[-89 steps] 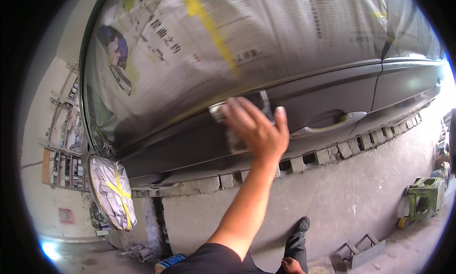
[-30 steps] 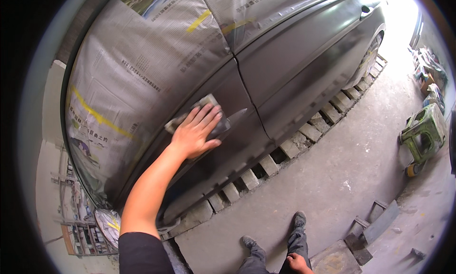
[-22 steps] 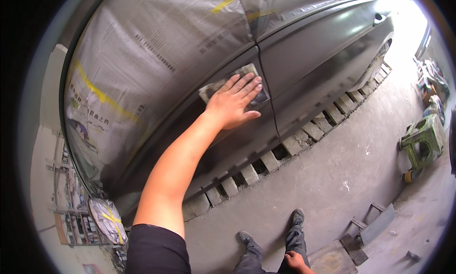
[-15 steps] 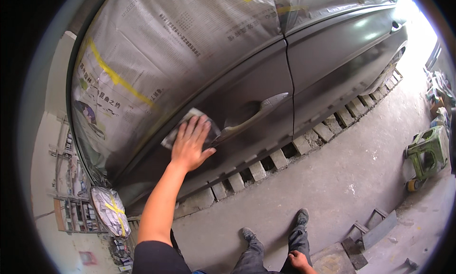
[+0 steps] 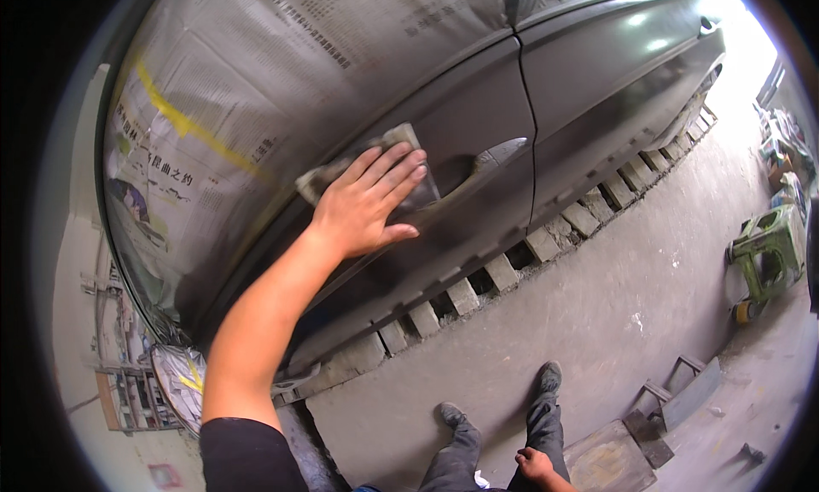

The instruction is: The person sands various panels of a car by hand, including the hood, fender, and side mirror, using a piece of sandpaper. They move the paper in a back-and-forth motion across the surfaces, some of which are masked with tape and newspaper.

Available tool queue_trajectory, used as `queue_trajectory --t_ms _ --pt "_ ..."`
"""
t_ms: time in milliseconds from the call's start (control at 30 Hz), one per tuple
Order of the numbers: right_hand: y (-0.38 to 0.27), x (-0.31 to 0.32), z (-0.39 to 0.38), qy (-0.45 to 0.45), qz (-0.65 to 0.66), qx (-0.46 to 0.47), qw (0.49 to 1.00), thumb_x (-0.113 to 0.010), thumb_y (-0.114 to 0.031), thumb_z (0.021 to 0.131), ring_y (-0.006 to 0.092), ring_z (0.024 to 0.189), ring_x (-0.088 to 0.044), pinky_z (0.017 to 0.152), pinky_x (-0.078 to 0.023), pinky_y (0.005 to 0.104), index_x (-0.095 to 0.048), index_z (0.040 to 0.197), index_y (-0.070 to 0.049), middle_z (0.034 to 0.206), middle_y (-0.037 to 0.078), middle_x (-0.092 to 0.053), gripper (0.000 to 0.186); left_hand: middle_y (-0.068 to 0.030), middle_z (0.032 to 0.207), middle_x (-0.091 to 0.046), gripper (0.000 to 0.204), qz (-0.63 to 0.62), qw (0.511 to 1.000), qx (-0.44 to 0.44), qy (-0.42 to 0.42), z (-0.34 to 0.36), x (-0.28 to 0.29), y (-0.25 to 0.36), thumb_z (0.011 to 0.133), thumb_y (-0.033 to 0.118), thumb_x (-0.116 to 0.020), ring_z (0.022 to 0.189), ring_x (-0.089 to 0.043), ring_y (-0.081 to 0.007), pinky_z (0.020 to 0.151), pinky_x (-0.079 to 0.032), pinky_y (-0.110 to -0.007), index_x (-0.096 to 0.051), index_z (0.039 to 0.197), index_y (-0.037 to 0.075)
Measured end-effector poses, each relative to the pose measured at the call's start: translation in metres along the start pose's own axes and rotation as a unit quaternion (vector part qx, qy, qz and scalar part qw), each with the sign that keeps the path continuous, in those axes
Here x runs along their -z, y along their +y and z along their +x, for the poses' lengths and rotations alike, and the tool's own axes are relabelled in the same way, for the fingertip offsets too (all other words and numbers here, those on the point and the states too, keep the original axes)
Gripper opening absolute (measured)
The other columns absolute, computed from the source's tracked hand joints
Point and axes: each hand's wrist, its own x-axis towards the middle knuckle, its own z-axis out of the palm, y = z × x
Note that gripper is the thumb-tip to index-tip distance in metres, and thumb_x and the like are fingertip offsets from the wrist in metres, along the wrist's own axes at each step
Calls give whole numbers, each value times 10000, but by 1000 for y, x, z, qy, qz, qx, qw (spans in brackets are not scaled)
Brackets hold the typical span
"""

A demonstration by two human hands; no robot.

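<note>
The left hand (image 5: 363,204) lies palm down with fingers stretched and a little apart, thumb held out to the side, over a flat, dark grey sheet with pale, worn edges (image 5: 420,193) on the matte dark grey car door (image 5: 465,95). The hand covers the middle of the sheet, so only its borders and one pale upper corner show; whether it is cloth or an abrasive pad is hard to make out. Just beside it, the long grey door handle (image 5: 499,155) runs toward the door gap, its near end unclear by the sheet's edge. Above, printed newspaper masking (image 5: 256,66) with a yellow tape strip (image 5: 183,121) is cut off by the top of the view. The silvery, plastic-wrapped side mirror (image 5: 177,377) shows only partly, beside the left arm. The right hand (image 5: 535,465) hangs near the right thigh, fingers apparently curled; whether it grips anything cannot be told. Glare washes out the upper right, while a scuffed green stool (image 5: 768,253) stands near the dark fisheye rim.
</note>
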Motion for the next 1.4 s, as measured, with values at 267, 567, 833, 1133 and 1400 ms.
queue_trajectory --t_ms 267,567,833,1133,1400 --pt "-12 -4 7 20 83 10 996 -573 -408 890 344 1103 -627 967 -483 413 -683 1175 -144 1133 174 -679 404 -71 1515 -403 896 54 955 -236 -172 52 8 -11 869 703 -404 1479 -196 -184 1227 -91 -401 -464 1399 -17" --pt "-4 6 11 31 119 5 992 -588 -395 888 349 1113 -623 970 -480 409 -675 1179 -116 1135 189 -675 412 -2 1534 -387 785 73 972 -170 -144 25 10 -7 884 653 -439 1480 -199 -171 1217 -92 -445 -496 1402 67" --pt "-1 8 9 17 97 14 995 -589 -390 888 345 1097 -631 958 -487 417 -673 1179 -115 1125 187 -679 409 -152 1586 -257 824 58 980 188 -6 -119 -46 40 949 635 -342 1458 -219 -407 1159 -156 -570 -268 1520 45" --pt "-13 10 36 40 90 78 992 -619 -325 910 277 959 -694 846 -536 359 -674 1143 -56 1025 163 -710 361 -315 1546 -202 796 160 938 305 48 -162 -145 146 943 484 -491 1422 -170 -539 1131 -164 -653 -293 1458 -91" --pt "-49 66 85 66 142 155 975 -608 -306 919 316 982 -687 878 -530 379 -647 1173 -34 1062 195 -696 374 -265 1547 -276 890 134 951 253 112 -15 -190 170 853 534 -583 1440 -225 -470 1135 -158 -634 -328 1457 -67"
